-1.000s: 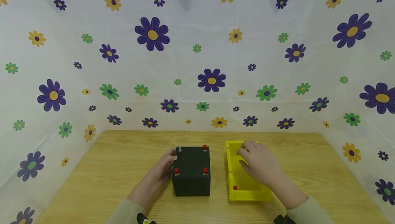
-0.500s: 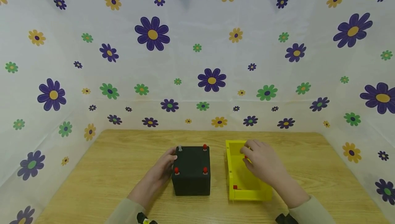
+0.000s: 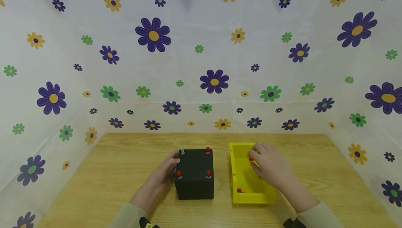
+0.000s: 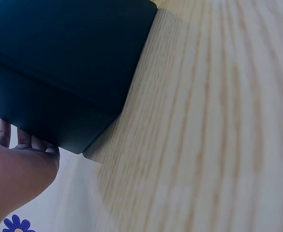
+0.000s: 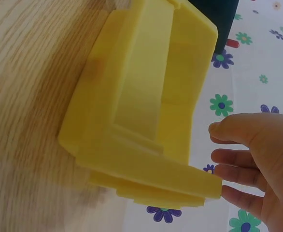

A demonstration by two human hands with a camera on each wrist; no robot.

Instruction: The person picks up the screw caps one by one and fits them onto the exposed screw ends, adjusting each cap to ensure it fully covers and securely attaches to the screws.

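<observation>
A black box (image 3: 195, 165) stands on the table with small metal toggle switches at its top corners. Red caps (image 3: 208, 174) sit on three of them; the back-left switch (image 3: 183, 151) is bare metal. My left hand (image 3: 163, 172) grips the box's left side, thumb at the top edge; in the left wrist view its fingers (image 4: 23, 140) press the dark wall. Over the yellow bin (image 3: 233, 172) my right hand (image 3: 271, 163) pinches a small red cap (image 3: 251, 159) between thumb and forefinger. In the right wrist view, the curled fingers (image 5: 235, 157) appear beside the bin's rim, the cap hidden.
Another small red piece (image 3: 239, 190) lies in the bin's near-left corner. A gap of wooden table (image 3: 223, 182) separates box and bin. Behind and at both sides rises a white sheet (image 3: 188, 57) with flower prints.
My right hand has shifted slightly right over the bin, and the red cap has come into sight at its fingertips. The left hand and the box have stayed in place.
</observation>
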